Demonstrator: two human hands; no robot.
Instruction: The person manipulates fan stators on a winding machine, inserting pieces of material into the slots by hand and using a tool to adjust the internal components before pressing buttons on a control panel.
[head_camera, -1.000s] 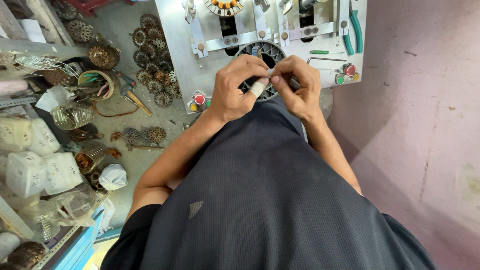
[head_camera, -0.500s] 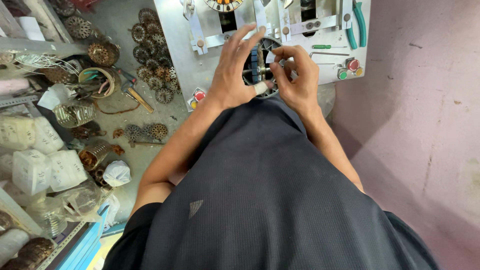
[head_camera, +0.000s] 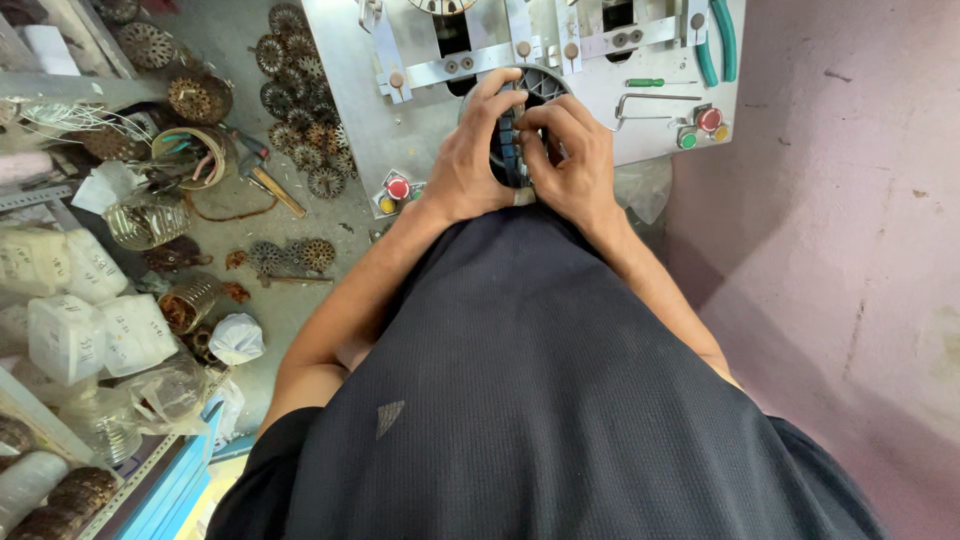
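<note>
Both my hands meet over a round dark stator ring (head_camera: 545, 82) set into a grey metal machine table (head_camera: 350, 120). My left hand (head_camera: 478, 150) grips the ring's left side, fingers curled over its top edge. My right hand (head_camera: 570, 160) presses on the ring from the right, its fingers bent against blue parts in the ring's middle. A pale band wraps one finger near the wrists. Most of the ring is hidden under my hands. My dark shirt fills the lower half of the view.
Red button (head_camera: 398, 187) and a red, green and yellow button group (head_camera: 700, 128) sit on the machine table, with green-handled pliers (head_camera: 718, 38) and a small screwdriver (head_camera: 655, 82). Several rusty stator cores (head_camera: 300, 110) lie on the floor. White plastic jars (head_camera: 70, 335) stand on left shelves. A pink wall (head_camera: 850, 250) stands right.
My hands have moved up onto the ring; the left fingers, spread half a second ago, now curl over its rim, and the right hand has closed in beside them.
</note>
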